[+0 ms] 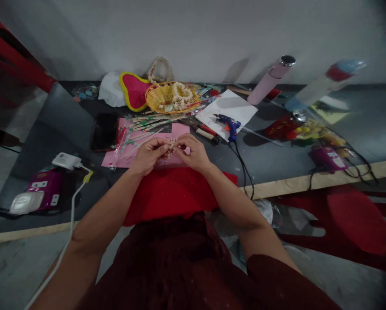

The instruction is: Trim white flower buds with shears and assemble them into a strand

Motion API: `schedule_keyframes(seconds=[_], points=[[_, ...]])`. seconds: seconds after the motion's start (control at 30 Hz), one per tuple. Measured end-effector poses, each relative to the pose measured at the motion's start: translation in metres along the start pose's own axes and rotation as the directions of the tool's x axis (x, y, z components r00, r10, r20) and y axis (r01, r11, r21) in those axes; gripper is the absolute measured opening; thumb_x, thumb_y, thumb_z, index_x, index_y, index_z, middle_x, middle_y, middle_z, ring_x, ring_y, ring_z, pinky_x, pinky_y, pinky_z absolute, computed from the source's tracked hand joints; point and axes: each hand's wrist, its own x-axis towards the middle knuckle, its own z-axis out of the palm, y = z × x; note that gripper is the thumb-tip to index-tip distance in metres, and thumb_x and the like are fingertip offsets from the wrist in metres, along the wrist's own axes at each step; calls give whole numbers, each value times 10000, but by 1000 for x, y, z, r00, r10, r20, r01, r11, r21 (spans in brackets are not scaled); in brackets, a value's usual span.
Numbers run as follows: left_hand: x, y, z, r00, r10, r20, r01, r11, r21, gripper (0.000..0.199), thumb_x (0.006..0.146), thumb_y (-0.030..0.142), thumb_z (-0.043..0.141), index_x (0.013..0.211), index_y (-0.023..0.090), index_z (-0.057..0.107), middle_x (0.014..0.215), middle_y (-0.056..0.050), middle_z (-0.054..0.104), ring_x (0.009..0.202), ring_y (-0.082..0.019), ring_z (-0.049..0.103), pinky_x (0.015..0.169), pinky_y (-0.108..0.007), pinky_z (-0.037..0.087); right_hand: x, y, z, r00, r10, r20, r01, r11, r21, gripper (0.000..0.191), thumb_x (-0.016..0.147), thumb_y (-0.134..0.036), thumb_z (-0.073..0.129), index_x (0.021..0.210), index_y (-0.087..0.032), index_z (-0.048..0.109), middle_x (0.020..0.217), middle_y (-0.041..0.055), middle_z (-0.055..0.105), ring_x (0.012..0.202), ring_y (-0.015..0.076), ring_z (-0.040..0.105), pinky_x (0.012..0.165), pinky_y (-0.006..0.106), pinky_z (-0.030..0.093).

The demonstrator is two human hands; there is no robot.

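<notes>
Between my hands is a small cluster of cream beads or shells (171,147), too small to tell exactly. My left hand (150,155) pinches it from the left, and my right hand (193,150) pinches it from the right. Both are closed, thumb to fingers, over a pink sheet (122,159) on the dark table. Just beyond lie several thin sticks with green marks (147,122). A yellow wicker basket (154,100) behind them holds more cream pieces (182,95). Below my hands a red cloth (176,193) hangs at the table's front edge.
A blue glue gun (228,125) rests on white paper (241,105), its cord running off the front edge. Right of it stand a pink flask (267,84) and a red can (283,125). Left are a phone (105,132), a white charger (66,160) with cable, and a purple power box (46,189).
</notes>
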Motion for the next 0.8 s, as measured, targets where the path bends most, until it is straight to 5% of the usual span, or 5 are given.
schedule_keyframes(seconds=[0.8], points=[[-3, 9, 6, 998, -61, -3, 60, 988, -141, 270, 644, 296, 811, 821, 144, 674, 676, 5, 644, 558, -64, 572, 536, -167, 455, 1, -6, 1, 999, 0, 46, -1, 1000, 31, 183, 869, -306, 585, 1014, -198, 566, 919, 53, 580, 761, 131, 526, 641, 274, 474]])
